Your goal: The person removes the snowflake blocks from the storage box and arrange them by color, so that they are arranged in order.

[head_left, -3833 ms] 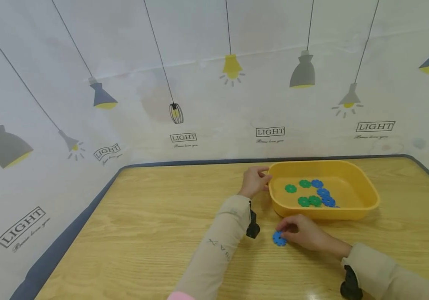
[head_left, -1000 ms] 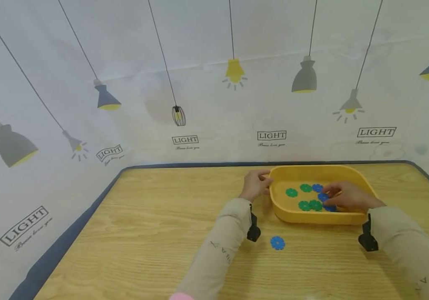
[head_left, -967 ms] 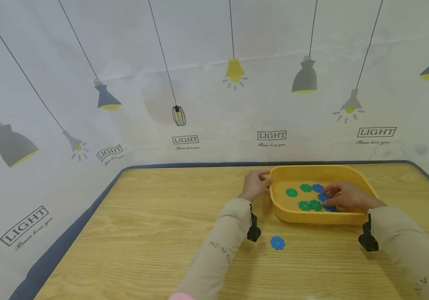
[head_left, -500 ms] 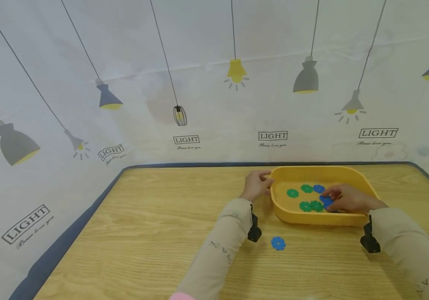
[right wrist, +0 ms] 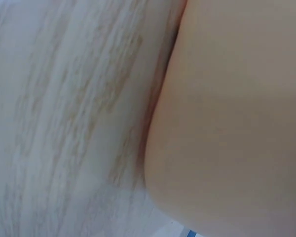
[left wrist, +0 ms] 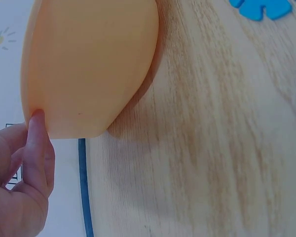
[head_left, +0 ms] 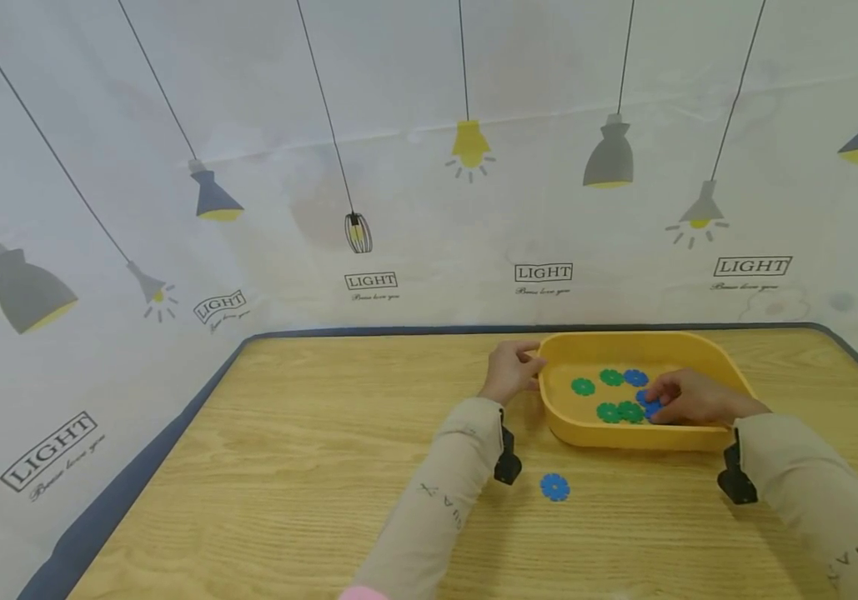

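A yellow plastic basin (head_left: pixel 646 437) stands near the back of the table, with green snowflake discs (head_left: pixel 583 387) and blue snowflake discs (head_left: pixel 635 377) on its floor. My left hand (head_left: pixel 508 371) holds the rim at its left end; in the left wrist view the fingers of my left hand (left wrist: pixel 32 168) grip that edge. Reaching over the front wall, my right hand (head_left: pixel 702 397) pinches a blue snowflake disc (head_left: pixel 651 409) between thumb and fingers, partly covering it. The right wrist view shows only the basin's outer wall (right wrist: pixel 232 123) and table; the hand is out of sight there.
One blue snowflake disc (head_left: pixel 555 487) lies flat on the wooden table (head_left: pixel 308 467) in front of the basin. A dark blue edge borders the table along the back, against a wall covering (head_left: pixel 429 275) printed with lamps.
Earlier my right hand was at the blue disc on the table; that disc now lies released, and the hand is inside the basin among the blue discs. My left hand stays on the rim.
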A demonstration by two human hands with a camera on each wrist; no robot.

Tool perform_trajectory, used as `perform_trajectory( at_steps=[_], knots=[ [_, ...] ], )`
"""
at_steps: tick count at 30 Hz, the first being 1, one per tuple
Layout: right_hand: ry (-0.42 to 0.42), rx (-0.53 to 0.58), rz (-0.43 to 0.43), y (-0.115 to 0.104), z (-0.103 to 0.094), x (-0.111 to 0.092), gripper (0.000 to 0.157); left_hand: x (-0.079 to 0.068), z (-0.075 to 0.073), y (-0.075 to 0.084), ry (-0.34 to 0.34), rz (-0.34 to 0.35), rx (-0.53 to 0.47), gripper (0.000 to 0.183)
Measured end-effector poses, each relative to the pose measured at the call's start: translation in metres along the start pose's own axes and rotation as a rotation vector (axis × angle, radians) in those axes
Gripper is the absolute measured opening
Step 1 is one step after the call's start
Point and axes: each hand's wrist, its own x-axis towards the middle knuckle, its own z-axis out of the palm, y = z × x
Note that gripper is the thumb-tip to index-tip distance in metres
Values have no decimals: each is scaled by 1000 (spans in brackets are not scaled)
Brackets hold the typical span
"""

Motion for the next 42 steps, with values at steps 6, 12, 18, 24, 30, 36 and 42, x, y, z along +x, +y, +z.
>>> perform_trajectory(
  at_steps=[6,12,18,24,30,36,42],
  knots=[
    [10,14,19,1,-1,1,22,1,1,1,4,-12,7,35],
    [28,19,10,-3,-3,2,13,3,0,2,9,-13,21,33],
    [45,96,-15,-11,-5,-1,13,4,0,2,11,-17,22,33],
    [86,80,-31,-25,-5,-6,23,2,-1,3,4,-20,20,34],
    [106,183,-42,-39,-5,-13,29,0,-2,3,5,-7,22,34],
    [134,235,-118,-57,1,-26,32,0,-1,3,7,-13,9,33],
    [117,234,-286,-74,16,-37,21,0,1,2,5,-12,15,33]
  ],
)
